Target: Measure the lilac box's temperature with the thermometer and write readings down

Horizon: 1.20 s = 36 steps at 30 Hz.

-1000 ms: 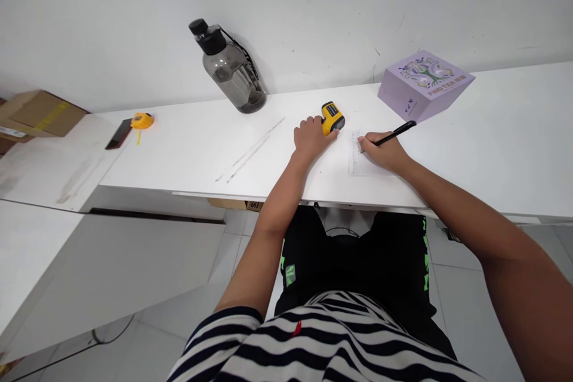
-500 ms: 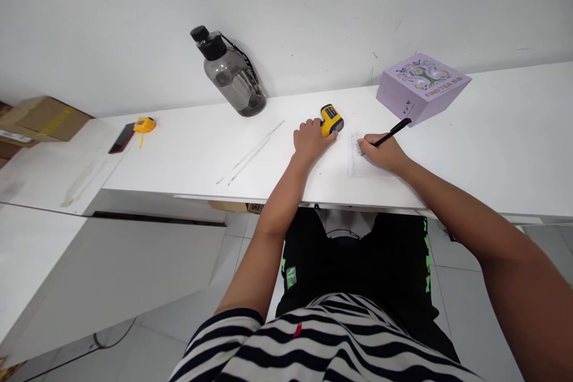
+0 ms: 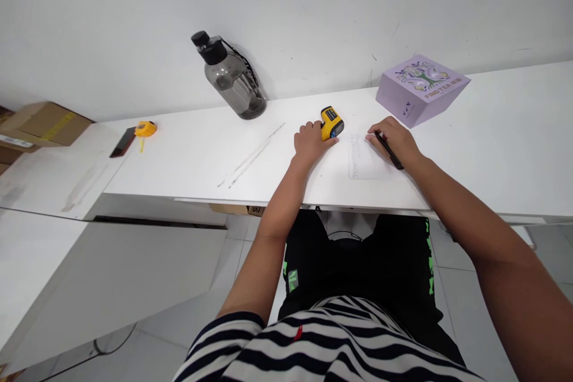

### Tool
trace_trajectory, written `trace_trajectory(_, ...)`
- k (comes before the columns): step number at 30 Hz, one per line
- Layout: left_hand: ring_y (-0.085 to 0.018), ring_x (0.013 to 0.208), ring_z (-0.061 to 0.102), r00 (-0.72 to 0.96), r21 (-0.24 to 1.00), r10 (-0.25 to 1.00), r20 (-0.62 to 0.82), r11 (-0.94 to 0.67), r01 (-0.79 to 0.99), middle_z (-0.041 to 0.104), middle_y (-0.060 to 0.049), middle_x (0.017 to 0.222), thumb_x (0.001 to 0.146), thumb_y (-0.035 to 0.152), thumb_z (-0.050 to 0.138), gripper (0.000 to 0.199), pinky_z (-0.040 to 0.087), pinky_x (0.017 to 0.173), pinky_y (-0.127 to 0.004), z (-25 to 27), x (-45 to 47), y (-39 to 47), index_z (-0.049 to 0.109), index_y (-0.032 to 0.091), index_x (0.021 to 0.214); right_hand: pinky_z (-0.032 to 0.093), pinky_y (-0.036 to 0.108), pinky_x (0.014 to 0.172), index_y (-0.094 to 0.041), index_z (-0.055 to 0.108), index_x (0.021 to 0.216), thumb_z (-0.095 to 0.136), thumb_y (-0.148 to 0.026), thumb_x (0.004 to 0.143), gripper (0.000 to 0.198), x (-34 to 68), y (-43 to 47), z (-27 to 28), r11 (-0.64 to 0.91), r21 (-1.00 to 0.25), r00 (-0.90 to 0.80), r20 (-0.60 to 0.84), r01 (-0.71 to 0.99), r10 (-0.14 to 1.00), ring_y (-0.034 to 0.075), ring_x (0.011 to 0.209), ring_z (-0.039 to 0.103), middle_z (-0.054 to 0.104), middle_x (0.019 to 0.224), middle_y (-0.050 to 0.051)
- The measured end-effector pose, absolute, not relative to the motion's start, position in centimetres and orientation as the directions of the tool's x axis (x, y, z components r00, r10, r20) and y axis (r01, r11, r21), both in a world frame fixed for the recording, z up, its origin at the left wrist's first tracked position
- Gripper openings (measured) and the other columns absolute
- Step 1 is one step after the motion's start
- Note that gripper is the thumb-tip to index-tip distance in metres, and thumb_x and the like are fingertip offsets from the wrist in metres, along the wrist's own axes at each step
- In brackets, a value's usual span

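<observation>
My left hand (image 3: pixel 311 140) rests on the table with its fingers closed around the grip of a yellow and black infrared thermometer (image 3: pixel 331 122), whose small display faces me. On the right, my right hand (image 3: pixel 396 138) holds a black pen (image 3: pixel 388 150) that slants down toward the lower right, off the writing. Beneath and left of that hand lies a small white sheet of paper (image 3: pixel 364 166) with lines of handwriting, too faint to read. Part of the sheet's right side is covered by the hand.
Behind the right hand stands a lilac tea box (image 3: pixel 414 95). A grey water bottle (image 3: pixel 237 86) is near the wall at the back. Farther left on the white table (image 3: pixel 192 161) are an orange tape measure (image 3: pixel 145 129), a dark flat object (image 3: pixel 122 142) and cardboard boxes (image 3: pixel 45 124).
My right hand has lifted off the writing and moved slightly up and right. The pen has swung from pointing up-right to slanting down-right. The left hand keeps its place.
</observation>
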<state>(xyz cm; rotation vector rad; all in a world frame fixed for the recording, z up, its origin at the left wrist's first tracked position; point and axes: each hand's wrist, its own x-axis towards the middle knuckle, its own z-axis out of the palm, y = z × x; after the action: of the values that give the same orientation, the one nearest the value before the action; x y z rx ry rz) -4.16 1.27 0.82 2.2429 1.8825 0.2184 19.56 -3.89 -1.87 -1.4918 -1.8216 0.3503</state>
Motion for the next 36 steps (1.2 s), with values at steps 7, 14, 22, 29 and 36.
trace_trajectory(7,-0.03,0.124,0.052,0.245,0.257,0.969,-0.028,-0.23,0.939,0.059,-0.012,0.136,0.092,0.056,0.064,0.057,0.043,0.097,-0.04,1.3,-4.3,0.9,0.052,0.023,0.136,0.048,0.037,0.068,-0.02,0.063,0.127,0.045,-0.023,0.093,0.038,20.5,-3.5,-2.9,0.26,-0.357,-0.143,0.323,0.897,0.936,0.029,0.096,0.064,0.063,0.125,0.014)
trace_trajectory(14,-0.031,0.125,0.051,0.278,0.231,0.959,-0.049,-0.26,0.938,0.057,-0.013,0.137,0.094,0.054,0.062,0.059,0.043,0.097,-0.04,1.5,-4.3,0.9,0.049,0.021,0.142,0.051,0.042,0.073,-0.012,0.061,0.138,0.042,-0.016,0.091,0.05,20.3,-3.5,-2.8,0.264,-0.248,-0.193,0.275,0.932,0.942,0.034,0.105,0.067,0.068,0.128,0.019)
trace_trajectory(22,-0.031,0.123,0.051,0.272,0.219,0.961,-0.045,-0.256,0.942,0.058,-0.013,0.136,0.094,0.055,0.061,0.058,0.043,0.096,-0.039,1.3,-4.3,1.0,0.05,0.021,0.14,0.05,0.043,0.085,-0.018,0.073,0.123,0.038,-0.029,0.099,0.043,20.7,-3.6,-2.2,0.277,-0.317,-0.152,0.368,0.907,0.917,0.032,0.105,0.069,0.077,0.117,0.012)
trace_trajectory(29,-0.03,0.125,0.052,0.256,0.237,0.965,-0.055,-0.237,0.942,0.059,-0.012,0.135,0.094,0.054,0.064,0.053,0.043,0.098,-0.039,1.5,-4.2,0.9,0.052,0.022,0.135,0.042,0.052,0.109,-0.017,0.067,0.124,0.044,-0.035,0.1,0.037,23.7,-3.3,-0.2,0.175,-0.371,0.087,0.591,0.912,0.802,0.034,0.131,0.056,0.061,0.137,0.02)
trace_trajectory(36,-0.031,0.125,0.053,0.272,0.231,0.961,-0.048,-0.254,0.939,0.059,-0.012,0.138,0.093,0.055,0.063,0.056,0.044,0.096,-0.039,1.5,-4.1,0.9,0.051,0.022,0.137,0.018,0.058,0.126,-0.009,0.019,0.164,0.08,-0.05,0.082,0.111,27.7,-2.6,-0.8,-0.144,-0.565,0.402,0.363,0.812,0.841,0.042,0.16,0.005,0.008,0.169,0.031)
